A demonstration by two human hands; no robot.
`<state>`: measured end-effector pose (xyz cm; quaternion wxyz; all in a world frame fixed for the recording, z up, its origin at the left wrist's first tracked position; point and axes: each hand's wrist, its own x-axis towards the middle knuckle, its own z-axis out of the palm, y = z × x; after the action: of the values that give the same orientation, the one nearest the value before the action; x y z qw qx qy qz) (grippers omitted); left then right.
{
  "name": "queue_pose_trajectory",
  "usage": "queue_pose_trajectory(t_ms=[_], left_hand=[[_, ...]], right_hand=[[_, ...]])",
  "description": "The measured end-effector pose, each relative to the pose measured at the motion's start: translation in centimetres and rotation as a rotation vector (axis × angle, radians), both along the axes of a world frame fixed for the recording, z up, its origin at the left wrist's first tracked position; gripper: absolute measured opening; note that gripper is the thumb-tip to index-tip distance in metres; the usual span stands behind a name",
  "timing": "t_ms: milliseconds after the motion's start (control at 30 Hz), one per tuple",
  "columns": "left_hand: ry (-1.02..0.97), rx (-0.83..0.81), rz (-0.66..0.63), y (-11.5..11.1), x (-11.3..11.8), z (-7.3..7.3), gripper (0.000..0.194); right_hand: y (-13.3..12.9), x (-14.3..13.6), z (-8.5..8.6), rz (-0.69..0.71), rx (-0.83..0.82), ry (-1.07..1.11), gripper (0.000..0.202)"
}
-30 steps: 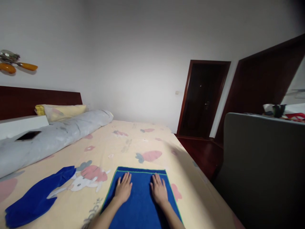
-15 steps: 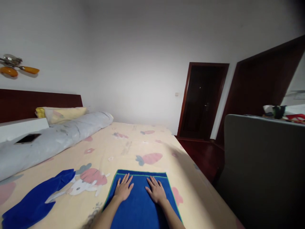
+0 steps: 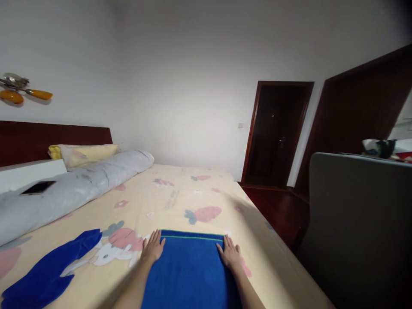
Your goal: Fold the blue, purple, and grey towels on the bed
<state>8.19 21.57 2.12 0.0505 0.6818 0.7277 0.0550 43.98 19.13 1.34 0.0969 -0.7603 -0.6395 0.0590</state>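
Towel (image 3: 191,270) on near part of bed (image 3: 175,195), laid out flat, far edge straight. Left hand (image 3: 153,247) and right hand (image 3: 231,253) open at its far corners, fingers extended, nothing gripped. Smoothing looks mostly done; near end out of view, can't tell. Blue cloth (image 3: 51,268) at left lies rumpled.

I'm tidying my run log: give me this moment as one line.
blue cloth: spread on bed; left grip: open, at its far left corner; right grip: open, at its far right corner; phone: on grey bolster
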Motion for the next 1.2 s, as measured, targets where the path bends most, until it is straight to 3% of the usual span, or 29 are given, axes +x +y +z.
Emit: queue_pose_trajectory(t_ms=[100, 167, 300, 400, 500, 667, 767, 867, 1000, 1100, 1200], left_hand=[[0.006, 0.053, -0.048, -0.7, 1.1, 0.4, 0.058], [0.0, 0.101, -0.15, -1.4, 3.3, 0.4, 0.059], [-0.049, 0.119, -0.432, -2.4, 9.1, -0.4, 0.063], [-0.071, 0.1, -0.446, -2.0, 10.9, -0.9, 0.063], [-0.066, 0.08, -0.329, -1.0, 9.1, -1.0, 0.058], [-0.022, 0.044, -0.109, 0.1, 2.6, -0.8, 0.061], [0.004, 0.039, -0.036, 0.0, -0.5, -0.7, 0.061], [0.034, 0.073, 0.01, -0.5, -1.4, -0.5, 0.058], [0.04, 0.211, 0.012, -2.9, 1.6, -0.5, 0.057], [-0.07, 0.228, -0.193, -5.8, 6.1, -1.0, 0.062], [-0.255, 0.108, -0.367, -8.6, 10.3, -2.1, 0.065]], right_hand=[[-0.4, -1.8, 0.6, 0.024, 0.052, -0.002, 0.066], [-0.8, -4.6, 0.8, 0.155, 0.092, 0.009, 0.06], [-1.3, -10.6, 0.7, 0.548, 0.091, 0.055, 0.058], [-0.9, -11.9, 0.4, 0.59, 0.08, 0.072, 0.055], [0.0, -9.4, 0.2, 0.418, 0.061, 0.06, 0.058], [0.4, -2.0, -0.4, 0.128, 0.021, 0.021, 0.067], [-0.2, 1.2, -0.7, 0.034, 0.006, -0.002, 0.07], [-0.9, 2.3, -0.4, -0.021, 0.033, -0.042, 0.073], [-2.5, -0.4, 0.1, -0.008, 0.171, -0.091, 0.067], [-4.7, -5.6, -0.8, 0.143, 0.282, -0.029, 0.054], [-7.3, -11.0, -3.2, 0.284, 0.321, 0.096, 0.053]])
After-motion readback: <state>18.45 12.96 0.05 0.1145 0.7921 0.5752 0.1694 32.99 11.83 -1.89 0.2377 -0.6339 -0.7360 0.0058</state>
